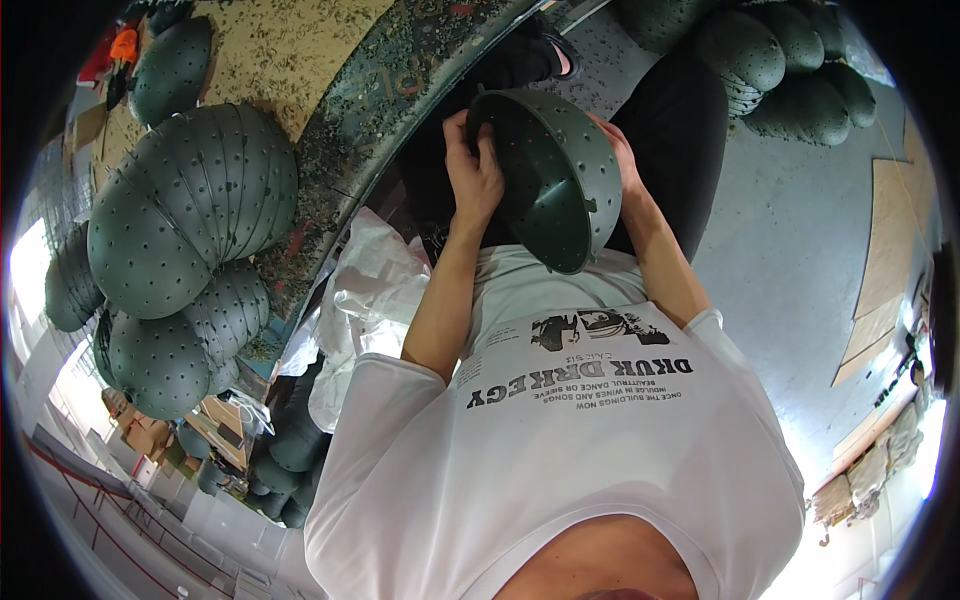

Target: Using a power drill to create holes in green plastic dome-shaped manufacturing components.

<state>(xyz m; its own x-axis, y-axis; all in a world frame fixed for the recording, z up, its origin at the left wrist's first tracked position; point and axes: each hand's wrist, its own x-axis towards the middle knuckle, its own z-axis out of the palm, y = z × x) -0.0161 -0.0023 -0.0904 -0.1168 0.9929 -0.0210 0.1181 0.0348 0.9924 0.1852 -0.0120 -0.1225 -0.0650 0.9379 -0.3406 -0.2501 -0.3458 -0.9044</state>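
Observation:
A dark green, bowl-shaped shell with small holes over it, like a helmet shell, is held up above my lap. It is tilted on its side, so its hollow inside shows toward the left. My left hand grips the rim at the upper left, with a finger or thumb reaching over the edge. Against the outer wall on the right rests my right hand; the shell hides part of its fingers. Small bumps or tabs stick out along the rim.
On the left, a worktable strewn with dark scraps bears nested stacks of similar shells. More stacked shells lie on the grey floor at the upper right. A white plastic bag hangs beside my left arm. Flat cardboard lies far right.

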